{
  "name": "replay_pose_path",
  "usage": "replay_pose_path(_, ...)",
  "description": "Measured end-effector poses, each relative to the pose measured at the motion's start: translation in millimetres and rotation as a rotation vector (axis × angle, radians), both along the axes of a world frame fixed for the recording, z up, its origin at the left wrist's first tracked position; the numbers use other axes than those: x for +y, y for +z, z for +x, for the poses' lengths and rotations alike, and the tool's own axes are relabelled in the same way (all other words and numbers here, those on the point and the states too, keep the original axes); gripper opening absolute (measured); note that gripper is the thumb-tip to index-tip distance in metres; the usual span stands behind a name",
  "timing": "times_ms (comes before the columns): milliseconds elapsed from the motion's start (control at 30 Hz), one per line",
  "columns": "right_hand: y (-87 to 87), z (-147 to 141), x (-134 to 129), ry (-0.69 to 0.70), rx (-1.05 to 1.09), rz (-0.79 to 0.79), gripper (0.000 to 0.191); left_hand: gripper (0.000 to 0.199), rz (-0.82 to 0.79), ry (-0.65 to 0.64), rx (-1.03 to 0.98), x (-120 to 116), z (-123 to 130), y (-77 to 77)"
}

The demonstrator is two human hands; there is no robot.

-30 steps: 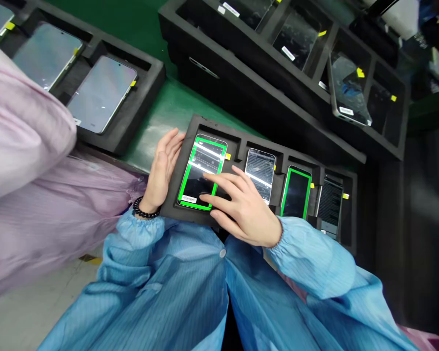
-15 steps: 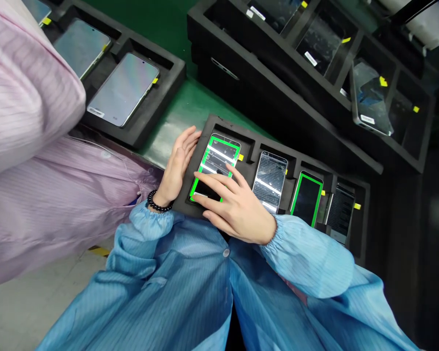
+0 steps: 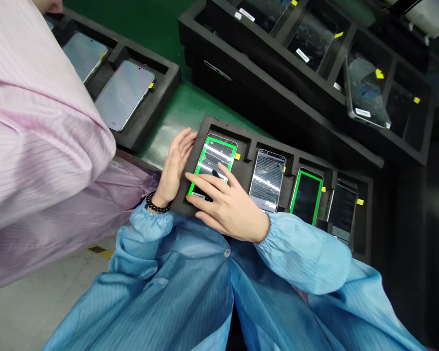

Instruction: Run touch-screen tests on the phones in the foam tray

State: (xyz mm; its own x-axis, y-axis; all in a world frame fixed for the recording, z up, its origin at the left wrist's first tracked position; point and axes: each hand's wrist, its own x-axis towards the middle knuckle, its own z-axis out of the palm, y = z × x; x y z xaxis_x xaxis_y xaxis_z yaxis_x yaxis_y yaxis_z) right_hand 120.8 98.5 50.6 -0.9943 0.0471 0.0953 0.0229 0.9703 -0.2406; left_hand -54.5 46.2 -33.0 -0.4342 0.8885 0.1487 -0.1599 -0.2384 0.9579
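A black foam tray (image 3: 234,127) lies in front of me with several phones in its slots. My left hand (image 3: 175,168) rests against the tray's left end, fingers apart, holding nothing. Over the lower part of the leftmost phone (image 3: 216,151), whose screen has a green border, my right hand (image 3: 229,204) is spread, with nothing held in it. To its right lie a phone with lines of text (image 3: 268,178), another green-bordered phone (image 3: 307,197) and a text-filled phone (image 3: 342,207). Small yellow tags stick out beside them.
Stacked black trays (image 3: 256,73) with film-covered phones fill the upper right; one phone (image 3: 366,92) sits tilted across a divider. At upper left another tray (image 3: 168,80) holds phones, partly behind a person's pink sleeve (image 3: 47,122). The table (image 3: 201,102) is green.
The person's pink sleeve at the left has moved right and now covers more of the far tray. My right hand has shifted slightly left with the view, still over the leftmost phone.
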Motion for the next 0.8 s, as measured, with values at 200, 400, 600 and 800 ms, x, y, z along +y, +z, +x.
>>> replay_pose_path(200,0.8,3.4,0.7,-0.013,0.044,-0.02,0.032,0.055,-0.004,0.004,-0.036,-0.2,0.6,-1.8)
replay_pose_path(400,20.2,18.9,8.3,-0.08,0.038,-0.021,0.035,0.054,-0.003,0.009,-0.061,-0.9,1.8,-3.3)
replay_pose_path(600,36.9,65.4,32.4,-0.401,0.003,0.044,0.035,0.058,-0.039,0.029,-0.051,-1.1,3.4,-0.7)
replay_pose_path(800,7.9,46.9,56.1,-0.557,-0.061,0.081,0.04,0.055,-0.049,0.061,-0.051,-0.8,4.7,1.3)
